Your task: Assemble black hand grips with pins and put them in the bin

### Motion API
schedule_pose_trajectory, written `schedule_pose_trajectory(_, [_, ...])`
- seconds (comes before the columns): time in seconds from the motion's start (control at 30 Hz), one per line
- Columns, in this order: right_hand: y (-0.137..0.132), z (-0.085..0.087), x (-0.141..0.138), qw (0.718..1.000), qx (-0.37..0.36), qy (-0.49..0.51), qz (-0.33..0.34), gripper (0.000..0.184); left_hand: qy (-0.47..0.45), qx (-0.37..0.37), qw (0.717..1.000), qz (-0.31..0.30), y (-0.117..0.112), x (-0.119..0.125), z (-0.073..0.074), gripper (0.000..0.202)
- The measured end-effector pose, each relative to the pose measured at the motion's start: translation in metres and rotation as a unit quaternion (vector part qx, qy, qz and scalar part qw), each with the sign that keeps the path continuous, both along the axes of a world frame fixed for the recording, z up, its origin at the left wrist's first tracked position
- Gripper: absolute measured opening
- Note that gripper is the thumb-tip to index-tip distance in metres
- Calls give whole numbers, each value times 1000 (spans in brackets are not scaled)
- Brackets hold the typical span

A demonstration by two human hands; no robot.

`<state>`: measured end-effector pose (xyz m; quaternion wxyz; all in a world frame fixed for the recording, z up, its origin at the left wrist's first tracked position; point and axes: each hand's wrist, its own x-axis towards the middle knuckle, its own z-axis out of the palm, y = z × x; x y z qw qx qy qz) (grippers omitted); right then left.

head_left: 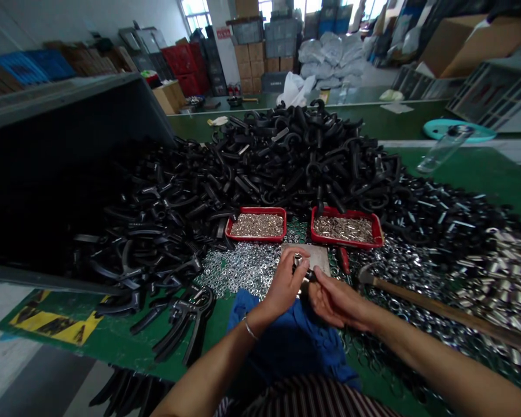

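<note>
My left hand pinches a small shiny metal sleeve between thumb and curled fingers. Against it, my right hand grips a small black part with thumb and fingers. Whether the two pieces are joined I cannot tell; fingers cover much of both. Just beyond the hands lies a flat metal plate. A red-handled tool and a hammer with a wooden handle lie to the right. Below the hands a blue cloth is spread at the table edge.
Two red trays hold small metal pins. Small metal rings cover the left side; metal sleeves are heaped at right. A large pile of black curved handles rises behind, spilling from a grey crate. A clear bottle lies back right.
</note>
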<state>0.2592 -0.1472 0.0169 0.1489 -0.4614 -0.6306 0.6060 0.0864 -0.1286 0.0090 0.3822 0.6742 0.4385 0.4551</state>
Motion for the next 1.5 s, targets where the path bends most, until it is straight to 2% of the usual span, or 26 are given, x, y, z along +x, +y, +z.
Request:
schedule_pose_trajectory(0.03, [0, 0, 0, 1000, -25, 10, 5, 77, 14, 15, 1000, -7, 0, 1, 0, 19])
schedule_pose_trajectory(0.07, [0, 0, 0, 1000, -6, 7, -14, 74, 25, 21, 999, -8, -1, 3, 0, 19])
schedule_pose_trajectory(0.17, [0, -3, 2, 981, 153, -27, -116, 52, 20, -16, 1000, 19, -3, 4, -2, 20])
schedule_pose_trajectory(0.2, [-1, -4, 2, 980, 155, -15, -122, 51, 18, -26, 999, 30, -4, 4, -2, 20])
schedule_pose_trajectory(0.23, [-1, -6, 2, 988, 113, 13, -105, 53, 24, -26, 999, 35, -4, 4, -3, 20])
schedule_pose_trajectory(0.3, [-2, -8, 1, 995, -23, 82, -47, 63, 55, 2, 998, 17, -6, 4, -3, 18])
schedule_pose_trajectory(0.33, [-3, -8, 1, 992, -61, 106, -36, 64, 70, 18, 997, 8, -6, 4, -4, 17])
schedule_pose_trajectory(0.37, [-3, -8, 0, 991, -55, 114, -46, 60, 78, 25, 997, 6, -6, 5, -4, 17])
schedule_pose_trajectory(0.43, [-3, -6, -2, 988, 65, 85, -114, 47, 65, 1, 997, 30, -7, 6, -6, 18])
schedule_pose_trajectory(0.47, [-3, -5, -2, 977, 134, 64, -155, 44, 51, -21, 997, 55, -6, 7, -7, 20])
schedule_pose_trajectory(0.5, [-3, -4, -3, 967, 172, 54, -181, 41, 43, -37, 995, 81, -6, 8, -8, 21])
schedule_pose_trajectory(0.53, [-3, -3, -4, 966, 166, 61, -188, 39, 44, -42, 994, 96, -6, 9, -9, 22])
schedule_pose_trajectory(0.63, [-4, -4, -4, 981, -12, 147, -129, 44, 86, 9, 994, 71, -4, 9, -7, 18])
schedule_pose_trajectory(0.67, [-5, -4, -3, 981, -45, 158, -107, 45, 96, 24, 994, 53, -4, 8, -6, 17])
schedule_pose_trajectory(0.73, [-5, -4, -2, 987, 1, 123, -108, 43, 92, 21, 994, 46, -4, 8, -4, 17])
schedule_pose_trajectory(0.8, [-5, -4, -1, 988, 66, 72, -116, 41, 80, 0, 994, 75, -5, 8, -3, 19])
schedule_pose_trajectory(0.87, [-5, -3, -1, 992, 45, 67, -93, 45, 86, 4, 993, 84, -7, 7, -2, 20])
schedule_pose_trajectory(0.93, [-4, -2, 1, 996, -24, 82, -39, 57, 107, 25, 993, 50, -7, 5, -1, 18])
schedule_pose_trajectory(0.97, [-4, -1, 3, 997, -30, 71, -20, 62, 118, 33, 992, 29, -5, 4, -1, 18])
schedule_pose_trajectory(1.03, [-2, 1, 8, 999, 34, -8, -7, 63, 163, 38, 986, -5, 1, 2, -1, 17])
schedule_pose_trajectory(1.13, [-3, 4, 23, 966, 203, -162, -12, 51, 311, 35, 946, -83, 20, 5, -5, 13])
schedule_pose_trajectory(1.2, [-9, 3, 39, 950, 243, -196, -5, 44, 407, 36, 901, -148, 33, 9, -8, 9])
schedule_pose_trajectory(1.27, [-19, 1, 62, 951, 241, -196, -4, 42, 451, 41, 873, -180, 46, 13, -8, 13])
schedule_pose_trajectory(1.33, [-31, -2, 90, 948, 248, -200, -24, 40, 454, 55, 872, -175, 59, 18, -2, 20])
schedule_pose_trajectory(1.4, [-44, -4, 122, 935, 275, -214, -59, 39, 433, 84, 885, -149, 75, 28, 8, 15])
schedule_pose_trajectory(1.5, [-54, -7, 164, 896, 336, -269, -110, 39, 426, 140, 886, -116, 108, 56, 23, 12])
